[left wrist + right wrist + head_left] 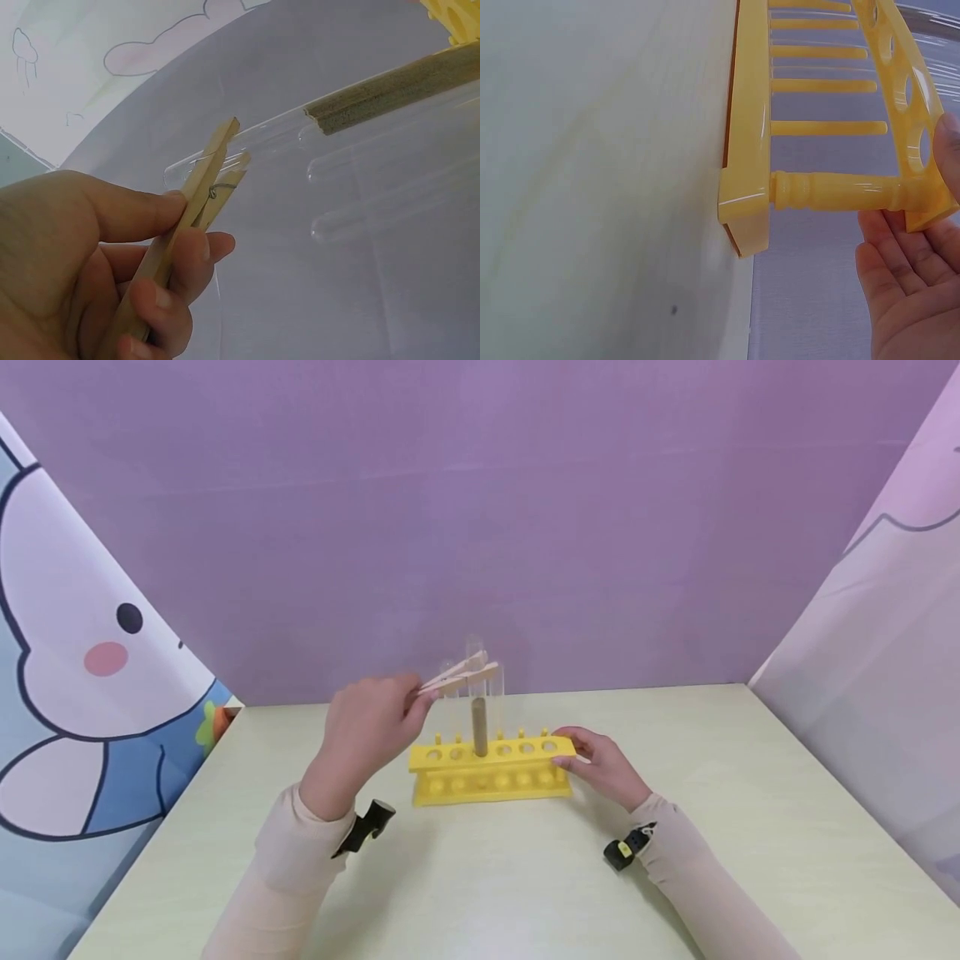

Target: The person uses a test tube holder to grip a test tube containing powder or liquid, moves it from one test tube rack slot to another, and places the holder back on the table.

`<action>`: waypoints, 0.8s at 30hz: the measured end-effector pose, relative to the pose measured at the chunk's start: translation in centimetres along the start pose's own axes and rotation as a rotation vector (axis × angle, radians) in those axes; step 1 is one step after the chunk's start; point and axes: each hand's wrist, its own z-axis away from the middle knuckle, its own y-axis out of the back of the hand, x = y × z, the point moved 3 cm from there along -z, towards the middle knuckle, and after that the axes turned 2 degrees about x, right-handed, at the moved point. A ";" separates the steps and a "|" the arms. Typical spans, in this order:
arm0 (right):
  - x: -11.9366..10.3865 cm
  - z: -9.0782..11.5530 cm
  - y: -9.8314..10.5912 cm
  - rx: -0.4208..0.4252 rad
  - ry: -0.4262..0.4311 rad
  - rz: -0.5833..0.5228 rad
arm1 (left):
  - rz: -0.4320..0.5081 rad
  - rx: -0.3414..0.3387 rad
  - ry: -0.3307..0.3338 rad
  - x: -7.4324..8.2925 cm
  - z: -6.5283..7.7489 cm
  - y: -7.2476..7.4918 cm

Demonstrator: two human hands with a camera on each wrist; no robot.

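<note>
My left hand grips the handles of a wooden test tube holder, thumb on one side and fingers curled on the other. The holder's jaws are around the upper part of a clear glass test tube. Grey-brown material fills the tube's lower part. In the head view the tube is upright, its lower end at a hole in the top plate of a yellow test tube rack. My right hand holds the rack's right end, thumb on the top plate's near side and fingers beneath and behind it.
Several clear test tubes stand behind the filled one, rounded ends up, along the rack's peg row. The rack stands on a pale table. A purple backdrop rises behind the table, with printed cloth at the left.
</note>
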 end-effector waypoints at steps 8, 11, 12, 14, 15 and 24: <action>0.1 0.0 0.0 0.003 0.008 0.006 | -0.001 0.018 -0.001 0.1 -0.2 0.0; 0.0 0.0 0.0 0.004 0.007 0.006 | 0.004 0.027 -0.003 0.2 -0.3 0.0; 0.0 0.0 0.0 0.004 0.007 0.005 | 0.006 0.029 -0.004 0.3 -0.3 0.0; 0.0 0.0 0.0 0.005 0.006 0.006 | 0.007 0.032 -0.009 0.4 -0.4 0.0; 0.0 0.0 0.0 0.004 0.005 0.005 | 0.007 0.034 -0.011 0.5 -0.4 0.0; 0.1 0.0 0.0 0.003 0.000 0.008 | 0.007 0.014 0.001 0.9 -0.7 -0.1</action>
